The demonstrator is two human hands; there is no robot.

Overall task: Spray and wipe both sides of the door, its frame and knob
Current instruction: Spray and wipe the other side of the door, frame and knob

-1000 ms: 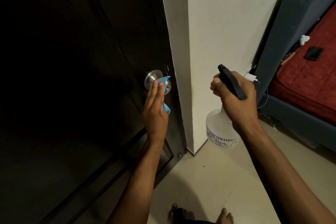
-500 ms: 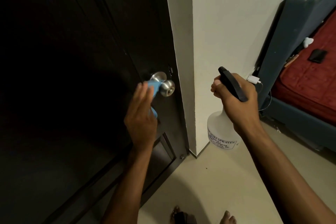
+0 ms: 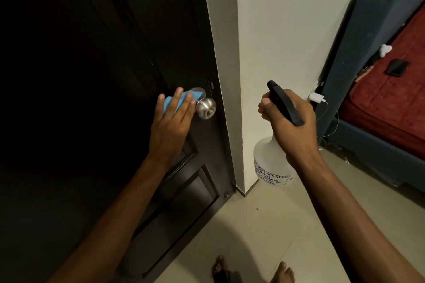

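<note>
1. Two bare feet point(image 3: 250, 271) stand on the pale tiled floor point(image 3: 264, 225) at the bottom edge of the view.
2. The right hand point(image 3: 292, 122) has its fingers point(image 3: 264, 108) clenched round the black trigger head of a white spray bottle point(image 3: 269, 165), which hangs below the hand in front of the white wall corner point(image 3: 230, 76).
3. The left hand point(image 3: 171, 122) presses a blue cloth point(image 3: 172, 101) flat against the dark door point(image 3: 103, 76) with straight, spread fingers, just left of the silver knob point(image 3: 206, 108), the fingertips touching the knob's neck.
4. Far right, a bed point(image 3: 391, 103) with a red cover carries a dark phone point(image 3: 396, 67); a white charger point(image 3: 316, 97) sits plugged in at the wall beside it.
</note>
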